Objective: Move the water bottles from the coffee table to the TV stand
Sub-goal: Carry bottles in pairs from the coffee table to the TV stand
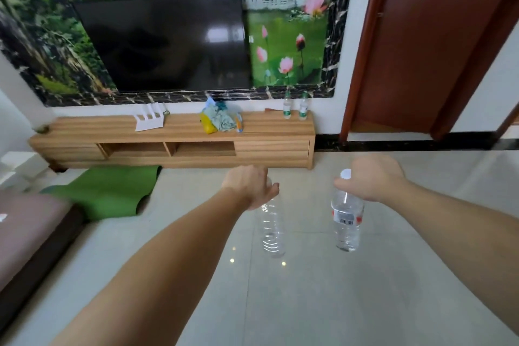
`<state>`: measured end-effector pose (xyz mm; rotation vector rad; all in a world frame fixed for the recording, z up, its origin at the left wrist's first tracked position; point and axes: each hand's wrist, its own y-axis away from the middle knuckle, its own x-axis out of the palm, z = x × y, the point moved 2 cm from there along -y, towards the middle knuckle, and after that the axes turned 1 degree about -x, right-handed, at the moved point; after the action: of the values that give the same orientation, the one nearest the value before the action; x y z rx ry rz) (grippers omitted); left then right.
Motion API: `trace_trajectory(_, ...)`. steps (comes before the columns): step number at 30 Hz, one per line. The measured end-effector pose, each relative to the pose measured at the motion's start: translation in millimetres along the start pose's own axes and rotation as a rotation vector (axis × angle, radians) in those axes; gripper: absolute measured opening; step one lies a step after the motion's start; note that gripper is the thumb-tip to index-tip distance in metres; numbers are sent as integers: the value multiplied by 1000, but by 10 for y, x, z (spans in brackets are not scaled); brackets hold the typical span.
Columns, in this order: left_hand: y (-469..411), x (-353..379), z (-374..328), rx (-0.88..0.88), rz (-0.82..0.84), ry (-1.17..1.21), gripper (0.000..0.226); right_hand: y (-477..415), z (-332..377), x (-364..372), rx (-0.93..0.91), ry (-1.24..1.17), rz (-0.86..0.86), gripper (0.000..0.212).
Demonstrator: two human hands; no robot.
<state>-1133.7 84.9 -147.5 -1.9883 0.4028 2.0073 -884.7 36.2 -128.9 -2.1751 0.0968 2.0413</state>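
Each hand carries one bottle: left hand (250,186) holds clear bottle (271,229), right hand (370,178) labelled bottle (347,218).

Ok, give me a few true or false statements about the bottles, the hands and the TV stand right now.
1. Each hand holds a bottle by its top. True: left hand holds the label-free bottle, right hand the labelled bottle.
2. Two bottles already stand on the TV stand. True, at its right end.
3. The TV is showing a picture. False: its screen is dark.
4. The green mat lies on the stand. False: it is on the floor.
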Motion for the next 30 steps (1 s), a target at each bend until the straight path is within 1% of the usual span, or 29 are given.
trace_trajectory(3,-194,-2,-106,-27,8,88,35,-116,-172,69,-10,-44,6,42)
trace_trajectory(6,-383,-45,-218,-75,15,125,40,-301,-282,71,-62,-42,10,44)
trace_trajectory(9,-553,-74,-290,-116,6,121,42,-551,-325,14,-134,-51,-33,41)
trace_trajectory(13,-871,-123,-299,-142,-5,109,37,-924,-357,-20,-184,-3,-25,39)
trace_trajectory(16,-1196,-113,-285,-135,-21,127,33,-1240,-436,28,-164,2,0,38)
trace_trajectory(19,-1621,-9,-258,-107,-24,140,33,-1622,-503,137,-129,-58,45,39)
trace_trajectory(24,-2596,187,-128,-62,11,164,35,-2546,-508,313,-83,-185,161,39)
trace_trajectory(27,-3195,232,8,-24,25,183,37,-3136,-477,349,-49,-194,217,40)
trace_trajectory(30,-3710,228,184,15,20,162,35,-3596,-461,351,-29,-169,198,37)
